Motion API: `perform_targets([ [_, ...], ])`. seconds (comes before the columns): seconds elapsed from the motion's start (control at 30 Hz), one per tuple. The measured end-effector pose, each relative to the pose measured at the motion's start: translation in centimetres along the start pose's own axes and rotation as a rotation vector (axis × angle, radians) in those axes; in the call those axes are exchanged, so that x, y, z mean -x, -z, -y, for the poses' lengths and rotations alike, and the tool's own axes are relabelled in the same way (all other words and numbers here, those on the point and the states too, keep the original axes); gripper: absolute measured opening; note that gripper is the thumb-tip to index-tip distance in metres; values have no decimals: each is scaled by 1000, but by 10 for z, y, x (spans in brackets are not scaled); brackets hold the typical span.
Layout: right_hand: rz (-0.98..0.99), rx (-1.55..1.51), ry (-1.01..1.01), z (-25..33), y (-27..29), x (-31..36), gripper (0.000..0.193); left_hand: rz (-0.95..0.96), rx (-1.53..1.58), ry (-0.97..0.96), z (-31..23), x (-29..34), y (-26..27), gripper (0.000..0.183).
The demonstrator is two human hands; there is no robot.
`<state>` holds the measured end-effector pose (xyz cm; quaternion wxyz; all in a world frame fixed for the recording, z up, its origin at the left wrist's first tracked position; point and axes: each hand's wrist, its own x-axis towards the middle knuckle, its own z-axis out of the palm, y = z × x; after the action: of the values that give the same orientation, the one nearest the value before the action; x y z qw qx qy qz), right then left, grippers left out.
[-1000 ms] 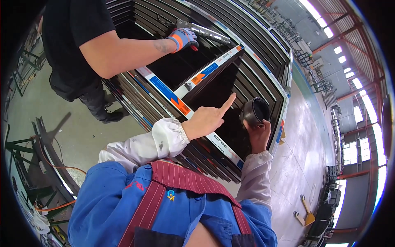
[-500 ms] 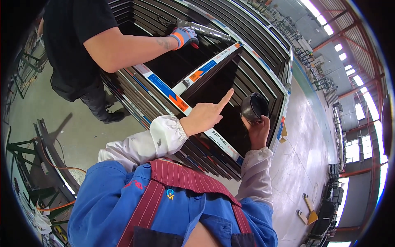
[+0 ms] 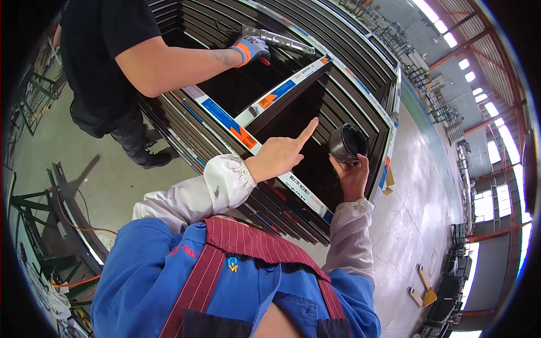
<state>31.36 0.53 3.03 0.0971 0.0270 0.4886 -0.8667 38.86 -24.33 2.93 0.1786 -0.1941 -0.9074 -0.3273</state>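
Note:
My left hand [image 3: 275, 156] hovers over a stack of dark metal frames [image 3: 267, 127] edged with printed white, blue and orange protective tape. Its index finger points away from me, the other fingers are partly curled under, and nothing shows in it. In my right hand [image 3: 354, 181] is a round black cup [image 3: 341, 145], gripped near its base between thumb and fingers. The cup tilts so its dark mouth faces right, above the right part of the frames. What it contains cannot be made out.
At the upper left stands a co-worker in black, whose gloved hand [image 3: 251, 50] rests by a silver tube-shaped tool [image 3: 282, 41] on the frames. Dark metal profiles and an orange hose [image 3: 84, 228] lie at the left. A yellow-and-white object [image 3: 422, 293] is on the floor at right.
My left index fingertip has shifted slightly left and up. The cup has moved a little up in the right hand. The co-worker's gloved hand has moved slightly left.

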Motion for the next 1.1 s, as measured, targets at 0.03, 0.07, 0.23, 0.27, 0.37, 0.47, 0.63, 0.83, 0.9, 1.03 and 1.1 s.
perform_targets([
  [0.03, 7, -1, -5, 1, 0, 0, 48, -39, -3, -19, -1, 0, 0, 99],
  [0.07, 13, -3, -9, 1, 0, 1, 48, -38, -3, -20, -1, -1, 1, 99],
  [0.23, 6, -7, -3, 0, 0, 1, 49, -18, -6, -2, 1, -1, -3, 99],
  [0.27, 0, -6, -4, 0, 0, 1, 49, -18, -6, -3, 1, -1, -3, 99],
  [0.37, 6, -4, 1, 0, 1, -1, 49, -4, -10, 3, 0, -1, -2, 99],
  [0.47, 5, -11, -8, 1, -2, 0, 48, -16, -13, 5, 1, -2, -3, 99],
  [0.63, 12, -20, -7, 0, -2, -2, 46, 68, -30, 40, -1, -4, 1, 96],
  [0.83, 8, -15, -14, -1, -5, 1, 45, 101, -27, 64, -5, -2, 6, 95],
  [0.9, -1, -9, -10, -1, -7, 5, 46, 105, -25, 56, -6, -2, 6, 94],
  [1.03, 34, -7, -25, -4, -3, 3, 39, 51, 9, 31, -7, -5, 3, 89],
  [1.1, 23, -16, -42, -7, 1, 0, 28, 24, 45, 44, -12, -9, 7, 80],
])
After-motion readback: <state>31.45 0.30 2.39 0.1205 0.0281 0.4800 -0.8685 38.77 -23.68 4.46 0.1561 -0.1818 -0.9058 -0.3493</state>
